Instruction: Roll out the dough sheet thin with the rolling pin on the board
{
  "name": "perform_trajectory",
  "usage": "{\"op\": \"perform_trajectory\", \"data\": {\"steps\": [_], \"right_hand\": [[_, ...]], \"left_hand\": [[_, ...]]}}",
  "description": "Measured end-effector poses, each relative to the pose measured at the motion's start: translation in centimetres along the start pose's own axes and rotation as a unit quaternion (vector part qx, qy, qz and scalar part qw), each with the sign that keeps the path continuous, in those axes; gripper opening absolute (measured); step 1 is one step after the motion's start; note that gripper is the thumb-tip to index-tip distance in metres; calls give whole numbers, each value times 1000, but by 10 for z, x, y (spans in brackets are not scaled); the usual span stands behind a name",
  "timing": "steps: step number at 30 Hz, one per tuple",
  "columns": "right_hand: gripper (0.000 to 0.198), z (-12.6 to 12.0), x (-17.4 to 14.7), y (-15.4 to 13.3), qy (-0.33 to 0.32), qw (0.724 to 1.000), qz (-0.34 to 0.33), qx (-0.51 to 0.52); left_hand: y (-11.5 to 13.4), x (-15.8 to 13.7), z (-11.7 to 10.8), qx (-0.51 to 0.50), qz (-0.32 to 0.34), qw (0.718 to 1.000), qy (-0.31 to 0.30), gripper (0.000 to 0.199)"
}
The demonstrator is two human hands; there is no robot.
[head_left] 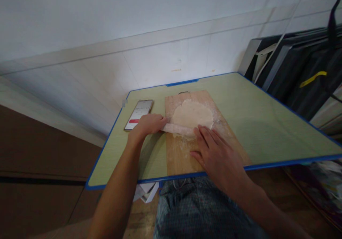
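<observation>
A flour-dusted rolling pin (pixel 178 129) lies across the near part of a flat, roughly round sheet of dough (pixel 192 112). The dough rests on a wooden board (pixel 177 157) that is streaked with flour. My left hand (pixel 151 123) is closed around the pin's left end, just past the board's left edge. Over the right end of the pin, my right hand (pixel 213 146) bends its fingers down, with the thumb low over the board. This hand hides that end of the pin and a little of the dough's near right edge.
A phone (pixel 140 110) with a lit screen lies left of the board, partly behind my left hand. The green table (pixel 267 125) has a blue rim and stands against a white wall (pixel 160 60). Dark flat cases (pixel 296 67) lean at the right.
</observation>
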State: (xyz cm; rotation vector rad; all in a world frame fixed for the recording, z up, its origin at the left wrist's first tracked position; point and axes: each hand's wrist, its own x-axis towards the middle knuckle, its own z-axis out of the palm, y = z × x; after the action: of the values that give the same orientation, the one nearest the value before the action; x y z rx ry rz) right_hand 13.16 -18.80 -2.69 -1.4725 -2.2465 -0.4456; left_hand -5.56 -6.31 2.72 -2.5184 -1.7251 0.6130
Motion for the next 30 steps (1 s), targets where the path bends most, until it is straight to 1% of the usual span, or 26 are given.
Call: {"op": "perform_trajectory", "data": {"steps": [4,9,13,16,19,22,24,27,30], "right_hand": [[43,-1,-3,-3,2,1000,-2,-11],[42,-5,-9,-10,7,1000,-10,3],[38,-10,-15,-13,12,999,-23,27],[37,-12,-18,-9,16,997,-35,69],[37,-10,-16,-4,-1,995,-28,98],[37,-6,-11,2,-19,993,-13,112],[37,-4,-9,8,-22,991,-19,127],[37,-5,-5,22,-19,987,-33,157],[33,-8,2,44,-17,985,-21,173]], "left_hand": [[0,1,1,-16,-7,1000,-1,55],[1,-2,1,-37,7,999,-9,56],[3,-4,2,-50,-7,999,-10,63],[5,-3,3,-45,-29,998,21,68],[6,1,6,-51,-45,996,57,70],[5,4,10,-67,-39,994,83,71],[5,5,13,-78,-28,992,100,74],[5,3,14,-93,-18,988,121,80],[9,1,12,-79,-23,987,138,81]]}}
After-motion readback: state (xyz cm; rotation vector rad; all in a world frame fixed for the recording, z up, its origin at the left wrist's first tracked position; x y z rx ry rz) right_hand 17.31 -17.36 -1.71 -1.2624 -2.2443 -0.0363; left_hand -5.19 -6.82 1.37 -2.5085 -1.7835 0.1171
